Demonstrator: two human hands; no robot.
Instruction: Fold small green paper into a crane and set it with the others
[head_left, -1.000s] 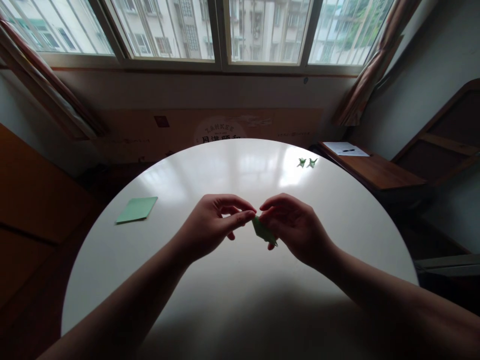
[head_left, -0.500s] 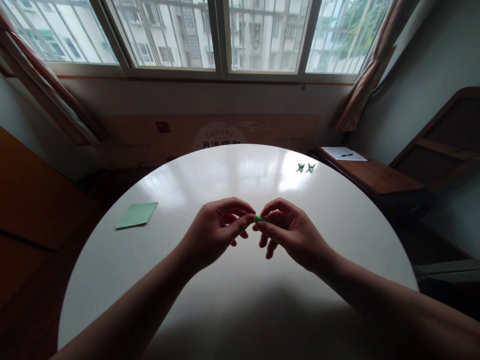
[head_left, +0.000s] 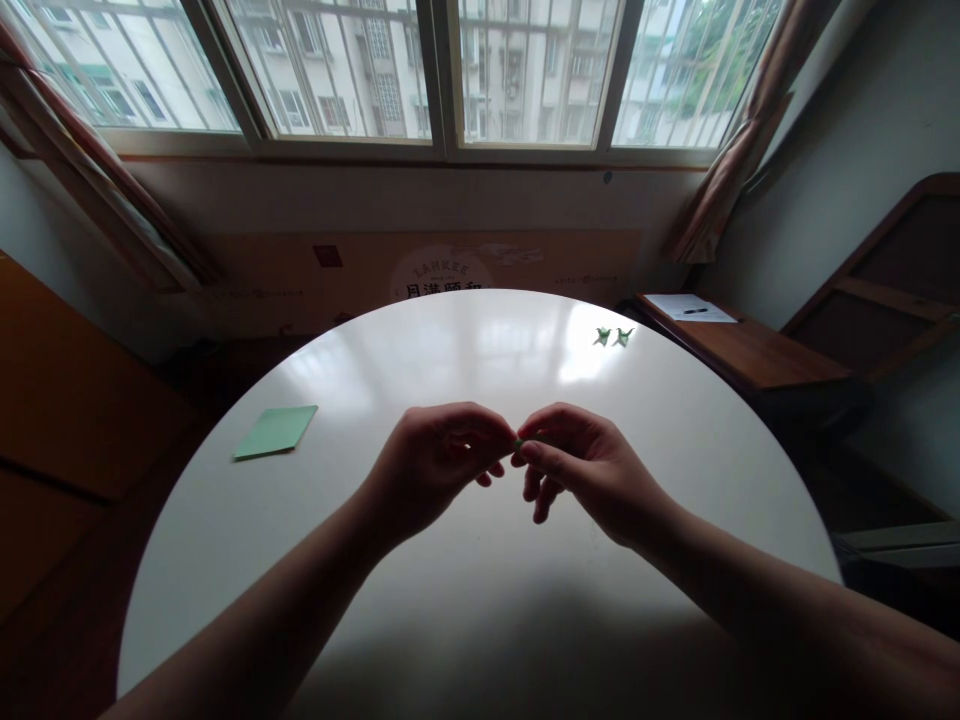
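A small piece of green paper (head_left: 519, 443) is pinched between my two hands above the white round table (head_left: 480, 600). My left hand (head_left: 442, 455) grips its left end with thumb and forefinger. From the other side my right hand (head_left: 577, 460) pinches it too, its lower fingers loosely curled. Fingertips cover most of the paper, so its shape cannot be made out. On the left of the table lies a stack of light green paper sheets (head_left: 276, 432). Two small folded green paper figures (head_left: 603, 337) (head_left: 623, 337) stand side by side at the back right.
Beyond the table's right edge is a low wooden stand (head_left: 780, 350) with a white sheet (head_left: 679, 308) and a dark pen (head_left: 695, 310) on it. A printed orange board (head_left: 352, 270) leans below the window, behind the table.
My left thumb and forefinger have closed in further over the green paper, and less of it shows. My fingertips have come closer together.
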